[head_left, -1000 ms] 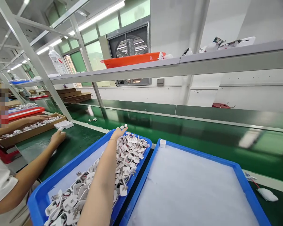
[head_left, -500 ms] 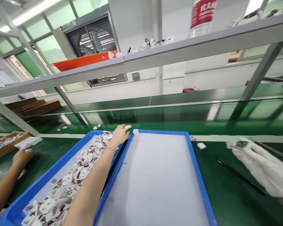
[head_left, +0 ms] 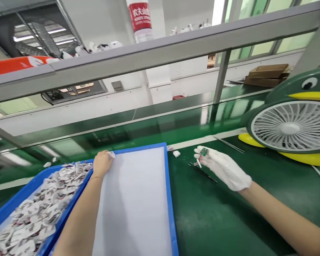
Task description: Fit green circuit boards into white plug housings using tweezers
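My bare left hand (head_left: pixel 101 163) rests at the far left corner of a blue tray (head_left: pixel 171 199) lined with a white sheet, fingers curled on a small white part (head_left: pixel 112 154). Beside it on the left, another blue tray (head_left: pixel 5 209) holds a heap of white plug parts (head_left: pixel 42 209). My right hand (head_left: pixel 224 168), in a white glove, hovers over the green table to the right of the lined tray and pinches a small green circuit board (head_left: pixel 203 152).
Thin dark tweezers (head_left: pixel 202 173) lie on the green mat under my right hand, and a small white piece (head_left: pixel 176 153) sits beside the lined tray. A green penguin-shaped fan (head_left: pixel 290 124) stands at the right. A conveyor belt (head_left: pixel 149 128) runs behind, under a grey shelf rail (head_left: pixel 149 57).
The view swung right, so the co-worker at the left is gone from view. My left hand moved from the parts heap to the lined tray's corner. My gloved right hand came in with the board.
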{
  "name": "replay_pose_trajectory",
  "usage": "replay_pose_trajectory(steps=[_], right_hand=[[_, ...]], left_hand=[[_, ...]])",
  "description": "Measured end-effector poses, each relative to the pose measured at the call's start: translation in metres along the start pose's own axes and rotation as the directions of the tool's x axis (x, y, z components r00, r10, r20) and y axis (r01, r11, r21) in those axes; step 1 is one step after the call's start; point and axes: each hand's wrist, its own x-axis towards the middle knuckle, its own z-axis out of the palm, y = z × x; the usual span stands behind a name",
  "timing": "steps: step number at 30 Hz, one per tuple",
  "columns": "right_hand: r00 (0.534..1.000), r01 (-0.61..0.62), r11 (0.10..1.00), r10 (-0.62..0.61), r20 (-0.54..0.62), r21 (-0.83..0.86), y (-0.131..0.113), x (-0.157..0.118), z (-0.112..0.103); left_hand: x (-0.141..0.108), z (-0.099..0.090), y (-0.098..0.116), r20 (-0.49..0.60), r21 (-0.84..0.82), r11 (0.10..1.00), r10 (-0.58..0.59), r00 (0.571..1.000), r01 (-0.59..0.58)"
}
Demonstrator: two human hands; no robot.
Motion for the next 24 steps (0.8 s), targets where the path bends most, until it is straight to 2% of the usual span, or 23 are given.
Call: replay_pose_trajectory(steps=[5,9,10,12,14,16,18,21,22,24], right_hand=[[0.973,-0.208,0.976,0.201,0.111,0.06,0.003,-0.004,-0.019],[0.941,-0.323,0.917,0.286,0.182,0.232,0.012,-0.001,-0.024],[0.94,-0.328,0.905,0.286,0.184,0.271,0.013,-0.002,-0.025],[0.94,-0.332,0.883,0.28,0.194,0.331,0.014,-0.004,-0.029],[0.943,-0.312,0.89,0.249,0.219,0.333,0.013,-0.007,-0.033],[0.941,-0.283,0.917,0.209,0.267,0.282,0.009,-0.01,-0.037],[0.938,-0.255,0.94,0.184,0.293,0.226,0.005,-0.013,-0.039],[0.938,-0.271,0.945,0.218,0.268,0.182,0.002,-0.016,-0.041],[0.938,-0.283,0.945,0.237,0.252,0.164,0.001,-0.017,-0.04],[0.937,-0.3,0.946,0.268,0.224,0.121,0.001,-0.018,-0.04]], left_hand=[[-0.013,-0.002,0.059,-0.049,-0.256,0.965,-0.079,0.996,0.064],[-0.052,0.003,0.132,-0.025,-0.475,0.879,-0.055,0.998,0.037],[-0.066,0.002,0.154,-0.019,-0.523,0.853,-0.017,1.0,0.004],[-0.095,-0.007,0.197,-0.019,-0.657,0.741,0.173,0.985,-0.143],[-0.12,-0.019,0.235,-0.053,-0.671,0.68,0.353,0.934,-0.295],[-0.138,-0.031,0.262,-0.11,-0.682,0.623,0.43,0.896,-0.383],[-0.15,-0.038,0.277,-0.163,-0.687,0.595,0.434,0.886,-0.417],[-0.159,-0.037,0.282,-0.173,-0.715,0.587,0.377,0.91,-0.379],[-0.161,-0.033,0.281,-0.149,-0.749,0.573,0.342,0.928,-0.332],[-0.163,-0.023,0.274,-0.039,-0.847,0.51,0.224,0.974,-0.151]])
